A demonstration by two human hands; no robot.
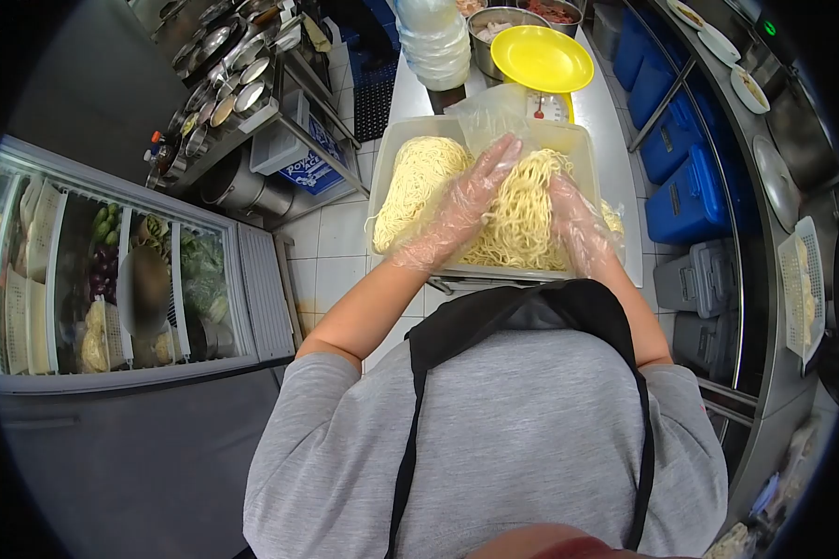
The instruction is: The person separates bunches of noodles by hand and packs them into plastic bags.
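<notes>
A translucent tub [583,149] on the steel table holds yellow noodles, with a compact pile [424,182] on its left side and looser noodles [522,219] on its right. My left hand [471,200], in a clear plastic glove, reaches over the middle of the tub. Its fingers are stretched out flat along the left of the loose noodles, by a clear plastic bag [489,119] at the tub's far edge. My gloved right hand [580,219] is at the right of the loose noodles, its fingers curled into the strands; its fingertips are partly hidden.
Beyond the tub stand a dial scale [548,107] with a yellow plate [543,58], stacked clear containers [433,47] and metal pots [494,28]. A glass-topped fridge [130,279] is at left. Blue bins [690,200] sit under the right-hand counter [781,307].
</notes>
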